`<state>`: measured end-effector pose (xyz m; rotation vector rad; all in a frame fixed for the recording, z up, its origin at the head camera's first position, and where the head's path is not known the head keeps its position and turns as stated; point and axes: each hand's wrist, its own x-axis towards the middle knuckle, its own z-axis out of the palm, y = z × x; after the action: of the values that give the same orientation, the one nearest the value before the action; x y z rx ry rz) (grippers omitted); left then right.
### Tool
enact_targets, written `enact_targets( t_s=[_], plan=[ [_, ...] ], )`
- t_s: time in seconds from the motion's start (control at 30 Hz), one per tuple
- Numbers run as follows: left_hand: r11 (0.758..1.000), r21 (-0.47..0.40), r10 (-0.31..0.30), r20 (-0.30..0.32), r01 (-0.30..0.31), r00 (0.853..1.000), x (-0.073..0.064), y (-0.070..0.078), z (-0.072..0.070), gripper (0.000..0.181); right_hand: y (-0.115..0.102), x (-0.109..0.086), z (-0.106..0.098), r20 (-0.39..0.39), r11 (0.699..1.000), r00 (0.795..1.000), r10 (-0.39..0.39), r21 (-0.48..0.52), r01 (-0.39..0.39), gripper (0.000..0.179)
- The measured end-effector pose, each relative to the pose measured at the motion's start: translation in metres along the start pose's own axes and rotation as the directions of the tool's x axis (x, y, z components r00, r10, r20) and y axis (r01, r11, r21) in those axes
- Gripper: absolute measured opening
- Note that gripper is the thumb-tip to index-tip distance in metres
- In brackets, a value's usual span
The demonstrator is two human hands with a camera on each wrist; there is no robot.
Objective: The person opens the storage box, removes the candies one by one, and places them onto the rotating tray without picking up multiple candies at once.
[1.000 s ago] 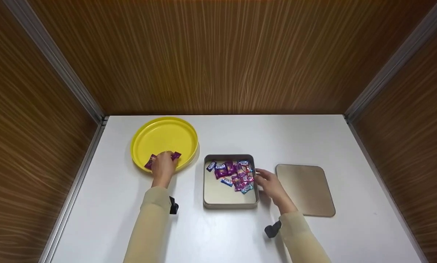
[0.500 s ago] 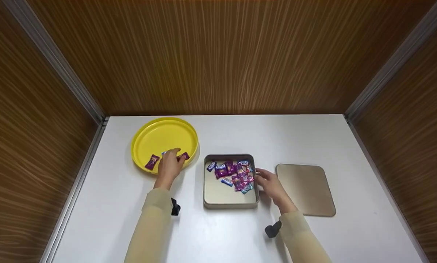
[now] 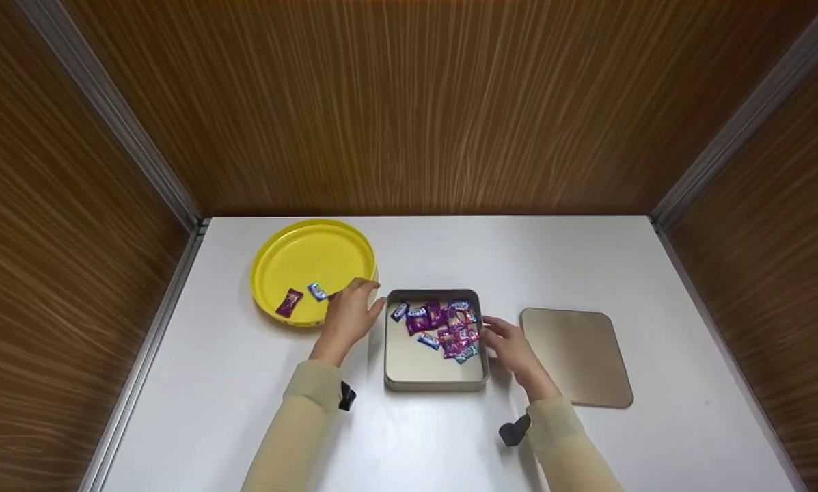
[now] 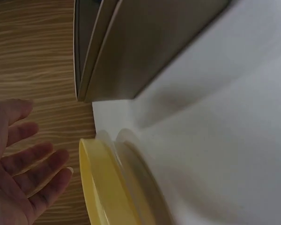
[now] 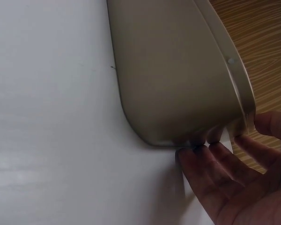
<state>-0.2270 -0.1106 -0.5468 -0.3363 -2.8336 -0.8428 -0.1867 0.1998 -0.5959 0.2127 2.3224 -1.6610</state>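
My left hand hovers over the near right rim of the yellow plate, close to the square tin. In the left wrist view its fingers are loosely bent, with nothing seen between them. On the plate lie a purple wrapped candy and a blue one; a bit of purple wrapper shows beside the hand, mostly hidden. My right hand touches the tin's right side with its fingertips. Several purple, blue and red wrapped candies lie inside the tin.
A flat, square tin lid lies on the white table, right of my right hand. Wood-grain panels enclose the table at the back and both sides.
My left hand has moved right, from over the candies on the plate toward the tin, uncovering the blue candy. The right hand has stayed at the tin.
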Motion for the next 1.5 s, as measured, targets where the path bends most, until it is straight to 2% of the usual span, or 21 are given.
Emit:
enact_targets(
  t_s=[0.13,0.23,0.33,0.47,0.53,0.67,0.73,0.83,0.97,1.0,1.17,1.3,1.5],
  plan=[
    [0.996,0.013,0.083,0.046,-0.084,0.995,-0.006,0.018,0.002,0.029,0.001,-0.001,-0.001,0.010,0.999,1.000,0.011,0.031,-0.012,0.046],
    [0.990,0.034,0.134,0.120,-0.139,0.984,-0.010,0.030,0.007,0.030,0.001,-0.001,-0.001,0.013,0.998,1.000,0.013,0.054,-0.014,0.046],
    [0.979,0.051,0.180,0.212,-0.195,0.961,-0.014,0.040,0.014,0.033,0.000,-0.002,-0.001,0.008,0.998,1.000,0.014,0.060,-0.015,0.046],
    [0.964,0.067,0.223,0.322,-0.258,0.920,-0.021,0.049,0.027,0.032,0.001,-0.002,-0.002,0.002,0.998,1.000,0.014,0.054,-0.014,0.045],
    [0.955,0.073,0.245,0.350,-0.287,0.904,-0.024,0.052,0.034,0.030,0.001,-0.002,-0.001,0.002,0.999,1.000,0.007,0.045,-0.007,0.045],
    [0.931,0.102,0.291,0.369,-0.350,0.883,-0.029,0.055,0.048,0.028,0.001,-0.002,-0.001,-0.005,0.999,1.000,0.008,0.038,-0.008,0.045],
    [0.920,0.125,0.302,0.374,-0.370,0.877,-0.030,0.056,0.055,0.031,0.000,-0.002,-0.001,0.002,1.000,1.000,0.009,0.030,-0.010,0.046],
    [0.913,0.163,0.290,0.384,-0.374,0.877,-0.032,0.057,0.066,0.036,-0.006,-0.005,-0.003,0.014,1.000,1.000,0.013,0.021,-0.013,0.047],
    [0.917,0.177,0.263,0.407,-0.358,0.875,-0.033,0.057,0.074,0.039,-0.004,-0.004,-0.003,0.009,1.000,1.000,0.012,0.014,-0.012,0.047],
    [0.916,0.173,0.267,0.411,-0.362,0.872,-0.033,0.057,0.076,0.040,0.001,-0.001,-0.002,-0.002,1.000,1.000,0.008,0.016,-0.008,0.046],
    [0.912,0.160,0.277,0.436,-0.377,0.856,-0.035,0.057,0.079,0.043,0.002,-0.002,-0.002,-0.008,0.999,1.000,0.010,0.041,-0.010,0.045],
    [0.905,0.186,0.263,0.464,-0.383,0.846,-0.037,0.059,0.081,0.048,0.002,-0.002,-0.001,0.010,0.996,0.999,0.030,0.080,-0.031,0.046],
    [0.908,0.185,0.253,0.470,-0.375,0.846,-0.037,0.058,0.082,0.049,0.002,-0.002,-0.002,0.010,0.996,1.000,0.015,0.087,-0.016,0.046]
  ],
)
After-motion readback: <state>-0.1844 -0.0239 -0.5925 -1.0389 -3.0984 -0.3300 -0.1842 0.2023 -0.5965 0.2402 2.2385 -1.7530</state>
